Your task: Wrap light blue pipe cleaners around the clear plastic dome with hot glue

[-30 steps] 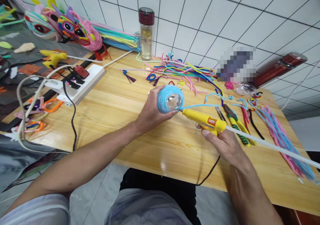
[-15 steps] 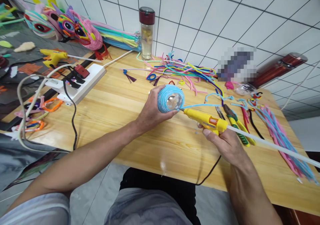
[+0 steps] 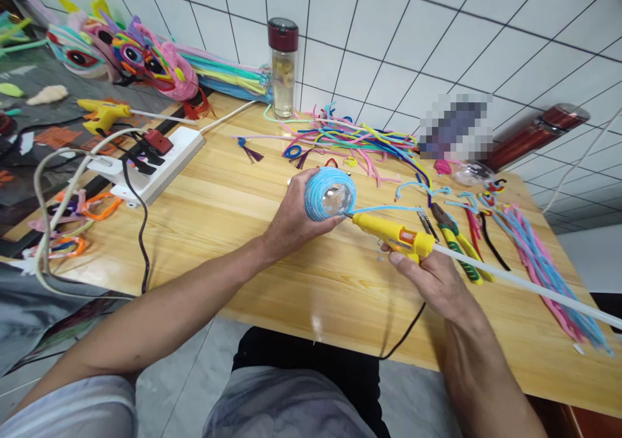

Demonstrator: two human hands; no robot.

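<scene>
- Blue-wrapped clear ball (image 3: 330, 193): held over the table (image 3: 291, 295), clear face exposed.
- Left hand (image 3: 293, 214): grasps the ball from the left.
- Blue strand (image 3: 389, 208): extends right from the ball's edge.
- Glue gun (image 3: 389, 230): gripped in the right hand (image 3: 440, 281), nozzle (image 3: 348, 215) at that edge.
- Step, as judged: gluing the winding. Next move likely calls for seating the strand, left hand steady.

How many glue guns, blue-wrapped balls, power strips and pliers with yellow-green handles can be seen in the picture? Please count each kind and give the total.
Glue guns: 2
Blue-wrapped ball: 1
Power strip: 1
Pliers: 1
Total: 5
</scene>
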